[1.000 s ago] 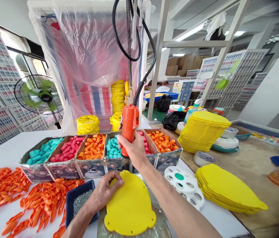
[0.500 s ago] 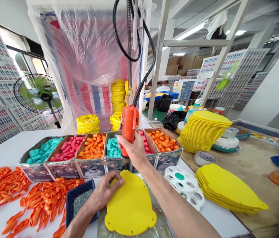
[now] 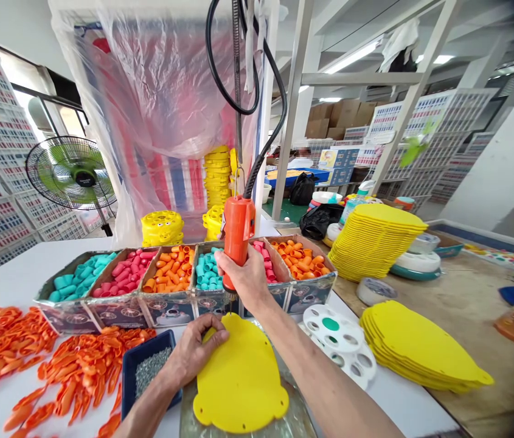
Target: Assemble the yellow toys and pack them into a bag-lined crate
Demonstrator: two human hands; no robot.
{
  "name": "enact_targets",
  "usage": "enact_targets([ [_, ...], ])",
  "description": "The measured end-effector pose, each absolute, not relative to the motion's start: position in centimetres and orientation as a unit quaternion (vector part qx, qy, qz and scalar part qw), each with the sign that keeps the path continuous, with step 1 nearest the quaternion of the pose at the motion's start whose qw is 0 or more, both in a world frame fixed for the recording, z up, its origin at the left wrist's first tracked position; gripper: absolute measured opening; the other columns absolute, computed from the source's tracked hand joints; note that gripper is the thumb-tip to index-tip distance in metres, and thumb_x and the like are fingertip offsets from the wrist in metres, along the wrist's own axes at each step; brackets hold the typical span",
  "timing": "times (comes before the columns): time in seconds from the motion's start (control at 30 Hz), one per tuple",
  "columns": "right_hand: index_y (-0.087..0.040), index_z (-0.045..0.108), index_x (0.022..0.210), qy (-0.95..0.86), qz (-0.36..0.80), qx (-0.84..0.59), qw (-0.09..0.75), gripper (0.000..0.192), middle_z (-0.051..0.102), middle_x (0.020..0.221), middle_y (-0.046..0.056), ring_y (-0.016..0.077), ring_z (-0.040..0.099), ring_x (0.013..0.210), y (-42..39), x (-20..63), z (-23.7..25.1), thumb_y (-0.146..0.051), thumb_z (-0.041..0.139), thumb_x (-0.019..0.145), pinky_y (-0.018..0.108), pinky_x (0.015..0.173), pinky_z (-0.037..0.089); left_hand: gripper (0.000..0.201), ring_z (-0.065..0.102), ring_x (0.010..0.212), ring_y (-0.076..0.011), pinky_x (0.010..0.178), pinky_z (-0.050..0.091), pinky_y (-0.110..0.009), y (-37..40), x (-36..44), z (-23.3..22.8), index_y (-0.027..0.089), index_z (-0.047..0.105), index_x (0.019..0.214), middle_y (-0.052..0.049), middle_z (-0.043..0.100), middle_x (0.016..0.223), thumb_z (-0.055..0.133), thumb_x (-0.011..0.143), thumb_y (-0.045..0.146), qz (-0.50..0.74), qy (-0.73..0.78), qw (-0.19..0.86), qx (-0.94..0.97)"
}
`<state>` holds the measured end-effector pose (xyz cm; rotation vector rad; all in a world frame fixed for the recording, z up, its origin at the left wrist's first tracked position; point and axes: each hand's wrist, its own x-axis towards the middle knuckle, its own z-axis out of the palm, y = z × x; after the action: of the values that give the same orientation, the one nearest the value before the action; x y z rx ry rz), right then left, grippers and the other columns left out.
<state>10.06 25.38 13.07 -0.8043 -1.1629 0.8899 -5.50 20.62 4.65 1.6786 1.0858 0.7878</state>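
My right hand (image 3: 250, 274) is wrapped round an orange electric screwdriver (image 3: 238, 228) that hangs upright from a spring and a black cable. The tip of its bit points down at the top edge of a yellow plastic plate (image 3: 241, 377), near the plate's narrow end. My left hand (image 3: 199, 347) grips the upper left edge of that plate, thumb on top and fingers curled at the rim. Beneath the plate is a fixture covered in clear plastic (image 3: 188, 420). Close to my left forearm stands a dark blue tray (image 3: 128, 371) of small screws (image 3: 149, 368).
Behind my hands runs a row of cardboard bins (image 3: 170, 313) with teal, pink and orange caps. Orange plastic parts (image 3: 83, 371) lie in heaps at left. White discs with holes (image 3: 334, 328) and stacked yellow plates (image 3: 416, 347) are at right. A fan (image 3: 84, 176) stands at the far left.
The screwdriver and my right hand have shifted down very slightly. My left hand and the yellow plate stay in place.
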Motion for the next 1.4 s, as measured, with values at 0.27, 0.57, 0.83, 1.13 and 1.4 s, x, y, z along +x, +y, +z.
enact_targets([
  [0.27, -0.018, 0.066, 0.103, -0.526, 0.38, -0.345, 0.678, 0.033, 0.06, 0.062, -0.004, 0.0113, 0.054, 0.052, 24.9, 9.9, 12.9, -0.038, 0.074, 0.079, 0.023, 0.049, 0.047, 0.033, 0.061, 0.082, -0.0212, 0.069, 0.046, -0.028, 21.0, -5.4, 3.9, 0.019, 0.061, 0.077, -0.006, 0.07, 0.095, 0.065, 0.085, 0.05, 0.338, 0.438, 0.483, 0.678],
  [0.57, -0.017, 0.066, 0.106, -0.522, 0.387, -0.333, 0.683, 0.034, 0.058, 0.06, -0.005, 0.0104, 0.054, 0.05, 24.5, 10.0, 12.7, -0.037, 0.074, 0.08, 0.023, 0.049, 0.046, 0.031, 0.062, 0.082, -0.0211, 0.068, 0.047, -0.028, 21.0, -5.4, 3.4, 0.019, 0.061, 0.076, -0.006, 0.07, 0.096, 0.066, 0.085, 0.048, 0.35, 0.432, 0.488, 0.673],
  [0.83, -0.019, 0.057, 0.083, -0.537, 0.419, -0.321, 0.658, 0.027, 0.06, 0.058, -0.005, 0.0102, 0.054, 0.049, 25.1, 9.9, 13.4, -0.037, 0.077, 0.077, 0.022, 0.048, 0.045, 0.03, 0.063, 0.084, -0.0209, 0.073, 0.047, -0.028, 21.2, -5.6, 3.3, 0.019, 0.062, 0.077, -0.004, 0.068, 0.09, 0.066, 0.086, 0.048, 0.357, 0.43, 0.472, 0.682],
  [1.13, -0.02, 0.06, 0.082, -0.522, 0.406, -0.314, 0.682, 0.028, 0.06, 0.056, -0.006, 0.0096, 0.053, 0.048, 23.2, 11.6, 17.3, -0.04, 0.078, 0.076, 0.02, 0.045, 0.043, 0.032, 0.068, 0.11, -0.0308, 0.093, 0.05, -0.041, 20.8, -5.9, 4.2, 0.021, 0.064, 0.076, -0.012, 0.072, 0.127, 0.061, 0.091, 0.049, 0.392, 0.437, 0.428, 0.687],
  [1.4, -0.019, 0.058, 0.073, -0.504, 0.433, -0.288, 0.689, 0.026, 0.058, 0.055, -0.005, 0.0088, 0.051, 0.048, 20.4, 11.0, 18.3, -0.037, 0.077, 0.078, 0.021, 0.047, 0.042, 0.014, 0.064, 0.112, -0.0259, 0.104, 0.046, -0.045, 18.8, -5.5, 5.4, 0.024, 0.064, 0.08, -0.005, 0.075, 0.097, 0.068, 0.091, 0.03, 0.459, 0.355, 0.234, 0.78],
])
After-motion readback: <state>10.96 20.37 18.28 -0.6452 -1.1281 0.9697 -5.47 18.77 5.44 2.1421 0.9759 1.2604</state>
